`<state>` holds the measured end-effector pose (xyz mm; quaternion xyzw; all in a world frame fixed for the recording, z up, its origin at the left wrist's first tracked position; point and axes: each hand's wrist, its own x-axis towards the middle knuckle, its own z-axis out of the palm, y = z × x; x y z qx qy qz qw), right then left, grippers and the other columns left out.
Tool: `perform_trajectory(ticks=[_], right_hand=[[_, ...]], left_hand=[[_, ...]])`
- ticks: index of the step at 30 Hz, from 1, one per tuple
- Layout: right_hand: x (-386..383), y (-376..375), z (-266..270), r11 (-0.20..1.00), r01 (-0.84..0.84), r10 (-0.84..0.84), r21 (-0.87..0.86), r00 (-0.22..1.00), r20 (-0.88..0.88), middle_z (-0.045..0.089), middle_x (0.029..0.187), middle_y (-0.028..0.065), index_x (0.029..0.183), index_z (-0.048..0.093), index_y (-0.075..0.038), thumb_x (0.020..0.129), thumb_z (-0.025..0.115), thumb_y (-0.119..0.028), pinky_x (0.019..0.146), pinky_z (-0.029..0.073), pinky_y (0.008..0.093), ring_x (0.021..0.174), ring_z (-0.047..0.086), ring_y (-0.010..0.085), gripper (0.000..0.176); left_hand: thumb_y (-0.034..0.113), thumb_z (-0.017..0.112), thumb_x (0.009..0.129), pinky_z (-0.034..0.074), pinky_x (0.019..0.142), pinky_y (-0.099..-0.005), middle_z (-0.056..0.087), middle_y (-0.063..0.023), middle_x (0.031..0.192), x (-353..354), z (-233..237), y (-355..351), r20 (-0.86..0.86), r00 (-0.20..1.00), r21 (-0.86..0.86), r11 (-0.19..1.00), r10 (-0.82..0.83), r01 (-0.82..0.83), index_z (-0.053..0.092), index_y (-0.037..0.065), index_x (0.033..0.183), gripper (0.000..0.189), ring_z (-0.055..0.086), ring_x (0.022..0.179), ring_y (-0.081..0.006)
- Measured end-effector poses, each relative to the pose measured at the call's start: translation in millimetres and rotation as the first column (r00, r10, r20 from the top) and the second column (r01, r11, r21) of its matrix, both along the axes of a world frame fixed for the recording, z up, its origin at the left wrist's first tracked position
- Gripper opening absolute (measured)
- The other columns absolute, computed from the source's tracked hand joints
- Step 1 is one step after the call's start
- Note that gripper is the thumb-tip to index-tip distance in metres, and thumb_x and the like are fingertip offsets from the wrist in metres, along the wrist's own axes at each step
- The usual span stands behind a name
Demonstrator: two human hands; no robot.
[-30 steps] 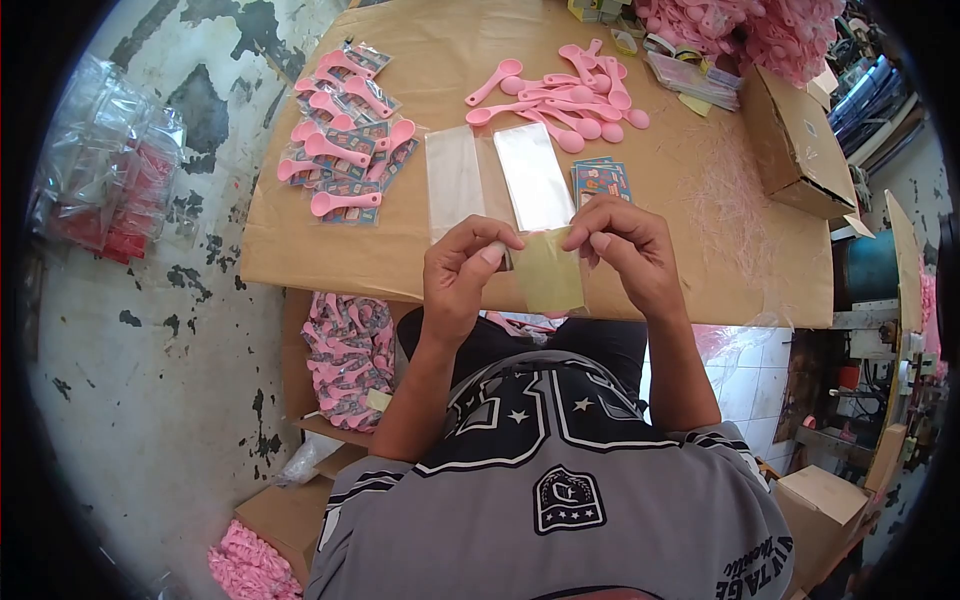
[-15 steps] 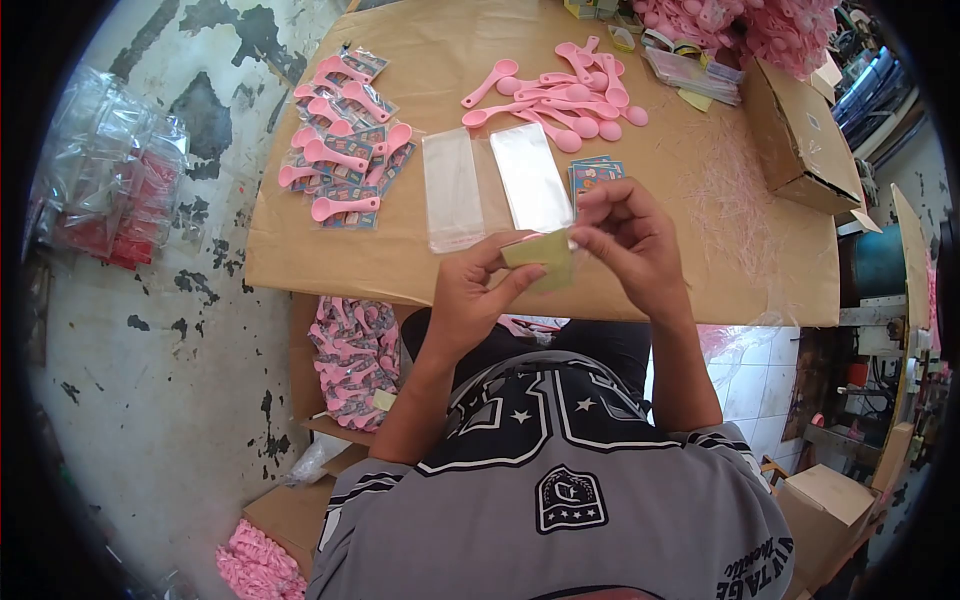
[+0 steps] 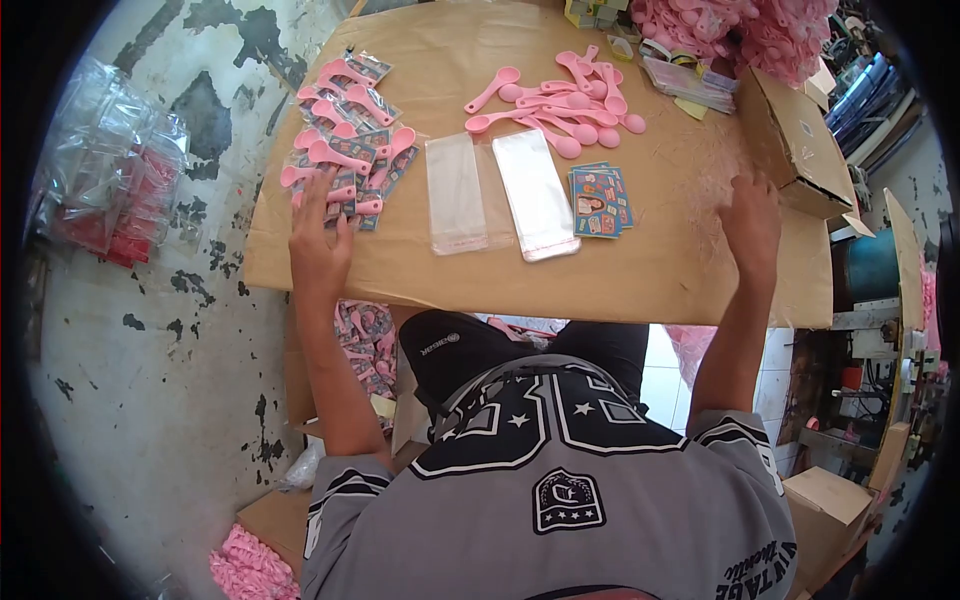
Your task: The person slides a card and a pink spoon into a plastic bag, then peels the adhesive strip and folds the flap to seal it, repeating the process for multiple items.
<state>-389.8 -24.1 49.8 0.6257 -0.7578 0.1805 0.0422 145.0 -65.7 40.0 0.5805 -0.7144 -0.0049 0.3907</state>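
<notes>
My left hand lies at the near edge of a heap of bagged pink measuring spoons with printed cards. Its fingers are stretched out and touch the packets. Far to the right, my right hand is over a scatter of thin clear plastic strips. The fingers there are curled, and their tips are hidden. Between my hands lie a clear plastic bag, a stack of clear bags and a small stack of printed cards. Loose pink spoons are piled behind them.
A cardboard box stands on the table's right side, with large bags of pink spoons behind it. Below the table's left edge, a carton holds bagged spoons. Plastic bundles lie at far left.
My hands have moved apart from the middle, left to the packet heap and right to the plastic strips. The small packet is no longer between them. The card stack is now uncovered.
</notes>
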Motion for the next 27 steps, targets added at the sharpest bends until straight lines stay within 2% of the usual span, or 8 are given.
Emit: perform_trajectory(ticks=[2, 3, 6, 7, 10, 14, 20, 27], right_hand=[[17, 1, 25, 0.985, -0.068, 0.16, -0.159, 0.708, 0.688, 0.07, 0.126, 0.0158, 0.135, 0.063, -0.004, 0.1, 0.071, -0.027, 0.083, 0.056, 0.0328, 0.107, 0.072, 0.0197, 0.042], [44, 13, 57, 0.993, -0.079, 0.118, -0.09, 0.534, 0.837, 0.073, 0.121, 0.0142, 0.128, 0.067, -0.004, 0.101, 0.07, -0.029, 0.082, 0.057, 0.0329, 0.106, 0.073, 0.0188, 0.038], [62, 5, 56, 0.998, 0.056, -0.041, 0.009, 0.623, 0.781, 0.076, 0.11, 0.0133, 0.121, 0.07, -0.003, 0.1, 0.071, -0.028, 0.08, 0.057, 0.034, 0.101, 0.074, 0.0218, 0.033], [61, -3, 26, 0.973, 0.062, 0.0, -0.222, 0.963, 0.269, 0.078, 0.104, 0.0141, 0.115, 0.073, -0.002, 0.097, 0.073, -0.03, 0.077, 0.056, 0.0367, 0.098, 0.075, 0.0266, 0.033], [83, -6, 9, 0.941, -0.154, 0.249, -0.301, 0.919, 0.306, 0.077, 0.103, 0.015, 0.109, 0.072, -0.001, 0.095, 0.075, -0.034, 0.076, 0.054, 0.04, 0.092, 0.073, 0.0302, 0.036], [115, -5, -5, 0.997, -0.072, 0.057, 0.017, 0.894, 0.444, 0.071, 0.093, 0.0139, 0.095, 0.068, -0.001, 0.091, 0.078, -0.043, 0.073, 0.051, 0.0418, 0.082, 0.067, 0.0298, 0.044], [136, 2, -34, 0.996, -0.085, 0.064, 0.024, 0.88, 0.47, 0.063, 0.082, 0.0109, 0.086, 0.062, -0.003, 0.085, 0.083, -0.046, 0.069, 0.049, 0.0417, 0.075, 0.061, 0.0264, 0.048], [113, -5, -46, 0.997, -0.078, 0.062, -0.014, 0.657, 0.751, 0.061, 0.076, 0.0095, 0.091, 0.067, 0.001, 0.09, 0.081, -0.027, 0.064, 0.046, 0.0361, 0.068, 0.055, 0.0197, 0.032]], left_hand=[[0.009, 0.071, 0.095, 0.053, 0.099, -0.043, 0.072, -0.0147, 0.127, -9, -4, 13, -0.124, 0.989, -0.015, 0.997, -0.08, 0.079, 0.069, 0.004, 0.126, 0.031, 0.066, 0.122, -0.0324], [0.012, 0.071, 0.096, 0.053, 0.095, -0.0427, 0.071, -0.0154, 0.124, -14, -10, 21, -0.154, 0.987, 0.022, 0.998, -0.054, 0.058, 0.069, 0.004, 0.125, 0.03, 0.067, 0.117, -0.0329], [0.021, 0.072, 0.097, 0.053, 0.086, -0.0429, 0.069, -0.0165, 0.115, -38, -23, 22, -0.208, 0.978, 0.173, 0.985, 0.01, 0.026, 0.068, 0.003, 0.12, 0.029, 0.066, 0.103, -0.0341], [0.024, 0.073, 0.097, 0.052, 0.084, -0.0435, 0.067, -0.0163, 0.11, -49, -25, 19, -0.206, 0.978, 0.272, 0.962, 0.039, 0.02, 0.067, 0.002, 0.116, 0.029, 0.065, 0.099, -0.0344], [0.03, 0.074, 0.096, 0.05, 0.083, -0.046, 0.064, -0.0148, 0.099, -79, -42, 10, -0.075, 0.995, 0.277, 0.96, 0.068, -0.044, 0.065, 0.001, 0.103, 0.031, 0.063, 0.093, -0.0351], [0.03, 0.074, 0.096, 0.048, 0.087, -0.0484, 0.062, -0.015, 0.096, -94, -45, 3, 0.038, 0.998, 0.235, 0.97, 0.058, -0.065, 0.061, 0.0, 0.094, 0.032, 0.062, 0.095, -0.0366], [0.023, 0.071, 0.098, 0.051, 0.078, -0.0458, 0.065, -0.0167, 0.09, -82, -50, -10, -0.185, 0.98, 0.391, 0.92, 0.076, 0.002, 0.059, -0.001, 0.098, 0.027, 0.064, 0.084, -0.0387], [0.014, 0.077, 0.094, 0.052, 0.069, -0.0301, 0.067, -0.0082, 0.088, -85, -45, -7, -0.462, 0.885, 0.387, 0.912, 0.065, 0.134, 0.061, -0.003, 0.106, 0.026, 0.064, 0.076, -0.0153]])
